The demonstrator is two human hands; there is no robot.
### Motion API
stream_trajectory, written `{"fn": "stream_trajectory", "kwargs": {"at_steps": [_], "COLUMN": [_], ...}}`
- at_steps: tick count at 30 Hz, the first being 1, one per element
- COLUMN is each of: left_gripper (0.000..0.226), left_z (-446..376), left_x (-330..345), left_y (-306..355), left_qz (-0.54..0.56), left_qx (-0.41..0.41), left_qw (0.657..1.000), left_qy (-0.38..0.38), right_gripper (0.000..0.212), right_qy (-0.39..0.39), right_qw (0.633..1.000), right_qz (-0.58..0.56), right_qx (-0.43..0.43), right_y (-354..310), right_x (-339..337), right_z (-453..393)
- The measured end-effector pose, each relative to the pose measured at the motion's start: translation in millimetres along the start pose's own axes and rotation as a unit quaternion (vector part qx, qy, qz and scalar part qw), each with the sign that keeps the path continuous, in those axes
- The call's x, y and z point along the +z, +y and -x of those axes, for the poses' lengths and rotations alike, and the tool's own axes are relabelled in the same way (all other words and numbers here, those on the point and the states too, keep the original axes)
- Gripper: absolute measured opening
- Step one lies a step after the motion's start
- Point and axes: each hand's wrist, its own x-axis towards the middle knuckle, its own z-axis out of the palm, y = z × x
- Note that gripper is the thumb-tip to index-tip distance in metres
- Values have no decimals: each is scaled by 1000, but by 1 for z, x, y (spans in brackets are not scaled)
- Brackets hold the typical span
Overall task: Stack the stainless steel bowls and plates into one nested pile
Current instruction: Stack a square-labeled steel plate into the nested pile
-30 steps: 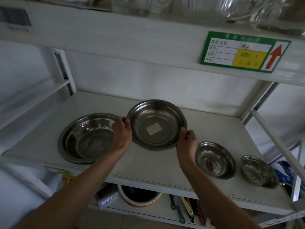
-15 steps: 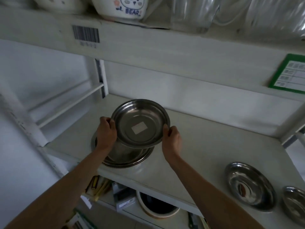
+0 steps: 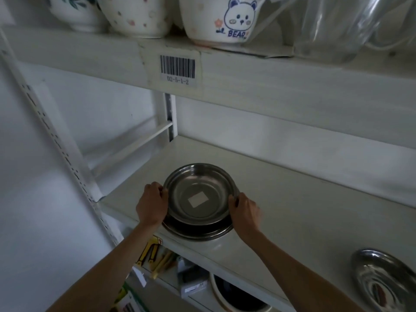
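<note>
A medium steel plate (image 3: 199, 188) with a pale sticker in its middle sits low inside the large steel bowl (image 3: 198, 234) at the shelf's left end. My left hand (image 3: 152, 204) grips the plate's left rim. My right hand (image 3: 244, 208) grips its right rim. Only the large bowl's front rim shows beneath the plate. A smaller steel bowl (image 3: 382, 278) lies on the same shelf at the far right, partly cut off by the frame edge.
The white shelf (image 3: 292, 210) has an upright post (image 3: 170, 118) at its back left. Ceramic bowls (image 3: 216, 19) and glassware (image 3: 333, 25) stand on the shelf above. Tools and a round tub (image 3: 238, 298) lie on the shelf below.
Both hands carried the sticker plate leftward from the shelf's middle and lowered it into the large bowl. The view swung left, so the small bowls slid to the right edge.
</note>
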Motion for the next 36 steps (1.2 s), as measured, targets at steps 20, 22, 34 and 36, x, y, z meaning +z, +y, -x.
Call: {"fn": "stream_trajectory", "kwargs": {"at_steps": [20, 22, 34, 36], "left_gripper": [11, 10, 45, 26], "left_z": [-1, -3, -24, -26], "left_x": [11, 10, 16, 20], "left_y": [-12, -12, -27, -27], "left_qz": [-120, -112, 39, 139], "left_qx": [87, 89, -58, -97], "left_qw": [989, 990, 992, 976], "left_qy": [-12, -13, -105, -134], "right_gripper": [43, 44, 67, 73], "right_qy": [-80, -87, -87, -132], "right_qw": [971, 970, 974, 943], "right_qz": [215, 218, -64, -162], "right_qx": [-66, -67, 199, 259], "right_y": [2, 2, 12, 16], "right_x": [-3, -3, 13, 20], "right_z": [-14, -15, -15, -19]}}
